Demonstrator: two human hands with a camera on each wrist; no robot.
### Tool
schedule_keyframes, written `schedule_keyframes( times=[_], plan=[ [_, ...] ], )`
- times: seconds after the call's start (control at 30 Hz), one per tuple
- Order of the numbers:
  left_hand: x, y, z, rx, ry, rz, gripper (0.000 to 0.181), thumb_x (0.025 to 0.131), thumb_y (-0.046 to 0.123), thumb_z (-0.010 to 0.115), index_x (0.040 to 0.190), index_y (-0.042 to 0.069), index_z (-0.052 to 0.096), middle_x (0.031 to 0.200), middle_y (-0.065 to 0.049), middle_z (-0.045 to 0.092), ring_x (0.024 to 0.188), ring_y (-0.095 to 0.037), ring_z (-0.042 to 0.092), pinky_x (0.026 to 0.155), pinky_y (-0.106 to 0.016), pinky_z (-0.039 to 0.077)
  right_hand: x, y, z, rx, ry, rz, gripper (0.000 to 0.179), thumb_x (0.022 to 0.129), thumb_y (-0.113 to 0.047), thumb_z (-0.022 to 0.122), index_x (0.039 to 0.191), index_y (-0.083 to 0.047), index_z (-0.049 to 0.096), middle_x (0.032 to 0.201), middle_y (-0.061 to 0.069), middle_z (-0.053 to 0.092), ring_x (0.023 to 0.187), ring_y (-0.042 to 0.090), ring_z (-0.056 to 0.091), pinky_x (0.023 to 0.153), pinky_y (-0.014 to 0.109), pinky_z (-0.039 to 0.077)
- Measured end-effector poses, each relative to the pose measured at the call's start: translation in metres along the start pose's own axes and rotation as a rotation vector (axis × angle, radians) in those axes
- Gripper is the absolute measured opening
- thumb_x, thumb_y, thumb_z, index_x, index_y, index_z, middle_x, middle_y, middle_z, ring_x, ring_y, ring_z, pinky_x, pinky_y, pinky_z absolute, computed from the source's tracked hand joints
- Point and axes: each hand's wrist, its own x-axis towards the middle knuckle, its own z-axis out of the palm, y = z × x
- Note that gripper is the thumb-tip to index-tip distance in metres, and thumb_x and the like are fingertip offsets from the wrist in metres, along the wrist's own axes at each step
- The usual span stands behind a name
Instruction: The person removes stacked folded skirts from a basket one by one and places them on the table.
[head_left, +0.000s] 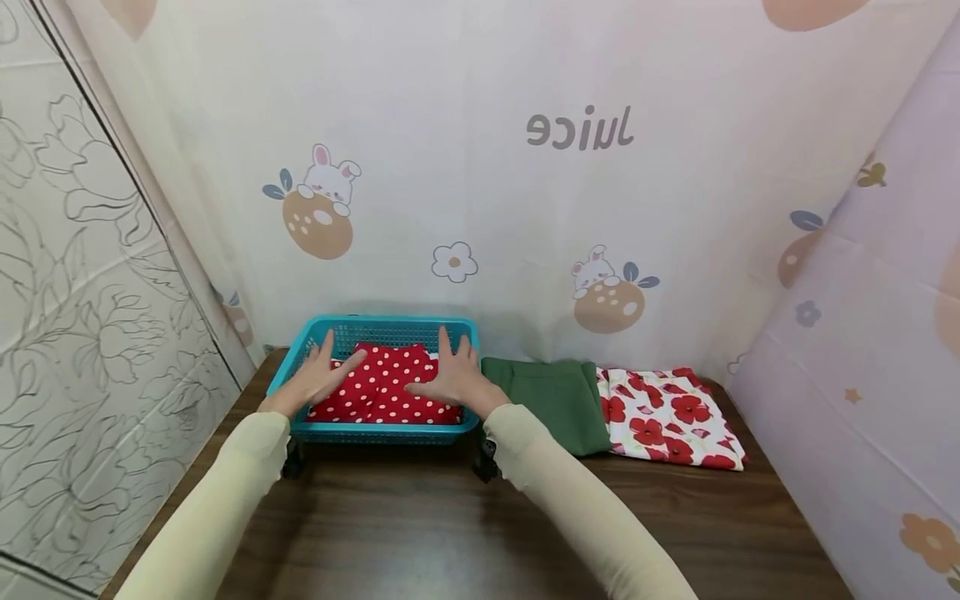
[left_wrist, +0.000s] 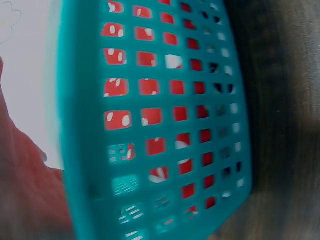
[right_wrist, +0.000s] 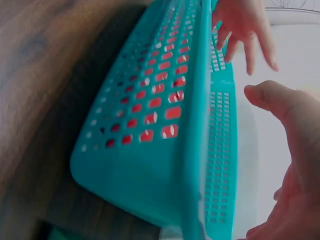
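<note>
Curtain (head_left: 465, 192), rabbit-printed, rises beyond our left hand (head_left: 313, 383) and right hand (head_left: 456, 380), fingers spread, holding nothing, above the blue basket (head_left: 375, 430) of red dotted cloth (head_left: 392, 383) on our wood-grain table (head_left: 405, 517); green cloth (head_left: 555, 400) and flowered cloth (head_left: 667, 423) lie right of both

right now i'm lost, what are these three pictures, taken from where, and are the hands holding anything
There is no robot, just a person's left hand and right hand, both bare. The wide picture comes from a camera on the head; the two close, tilted ones come from cameras on the left and right wrists, showing the side of the blue basket. That basket stands on the table with red dotted cloth inside; a green cloth and a flowered cloth lie to its right. Both hands are open over the basket, and neither seems to hold anything.
</note>
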Motion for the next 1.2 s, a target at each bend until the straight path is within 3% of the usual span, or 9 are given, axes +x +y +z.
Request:
schedule_keyframes(
  times=[0.17, 0.37, 0.73, 1.03, 1.2],
  plan=[
    [0.000, -0.003, 0.008, 0.009, -0.054, -0.037, 0.115, 0.095, 0.076, 0.044, 0.162, 0.007, -0.019, 0.168, -0.034, -0.002, 0.153, -0.057, 0.000, 0.115, -0.078, 0.018, -0.001, -0.004, 0.010, -0.039, 0.025, 0.009, 0.119, 0.081, -0.060, 0.076, 0.167, -0.016, 0.006, 0.169, 0.023, 0.014, 0.155, 0.043, 0.014, 0.113, 0.061, 0.042],
    [0.000, -0.007, 0.016, -0.004, -0.091, -0.059, 0.116, 0.095, 0.074, 0.047, 0.162, 0.007, -0.019, 0.167, -0.034, 0.001, 0.152, -0.058, 0.004, 0.115, -0.078, 0.020, -0.006, -0.013, 0.023, -0.046, -0.011, 0.059, 0.118, 0.078, -0.051, 0.083, 0.165, -0.015, 0.013, 0.167, 0.021, 0.018, 0.153, 0.041, 0.020, 0.106, 0.056, 0.051],
    [0.000, -0.008, 0.019, 0.022, -0.137, -0.124, 0.118, 0.094, 0.074, 0.049, 0.162, 0.003, -0.016, 0.163, -0.037, 0.018, 0.145, -0.059, 0.027, 0.112, -0.072, 0.036, -0.008, -0.020, 0.037, -0.001, -0.072, 0.141, 0.113, 0.078, -0.042, 0.087, 0.160, -0.009, 0.017, 0.163, 0.024, 0.018, 0.145, 0.045, 0.030, 0.103, 0.057, 0.053],
    [0.006, -0.012, 0.021, -0.002, -0.131, -0.129, 0.120, 0.093, 0.074, 0.052, 0.162, 0.003, -0.015, 0.164, -0.036, 0.015, 0.148, -0.061, 0.020, 0.114, -0.073, 0.031, -0.001, -0.017, 0.042, 0.046, -0.046, 0.238, 0.112, 0.075, -0.038, 0.089, 0.159, -0.010, 0.021, 0.161, 0.024, 0.022, 0.141, 0.043, 0.036, 0.100, 0.058, 0.055],
    [0.009, -0.015, 0.016, -0.038, -0.150, -0.151, 0.122, 0.091, 0.049, 0.073, 0.160, -0.003, -0.014, 0.162, -0.038, 0.018, 0.146, -0.059, 0.024, 0.113, -0.071, 0.035, 0.002, -0.013, 0.045, 0.117, -0.018, 0.254, 0.118, 0.077, -0.039, 0.088, 0.163, -0.010, 0.013, 0.159, 0.024, 0.028, 0.141, 0.040, 0.037, 0.102, 0.059, 0.053]
  ],
)
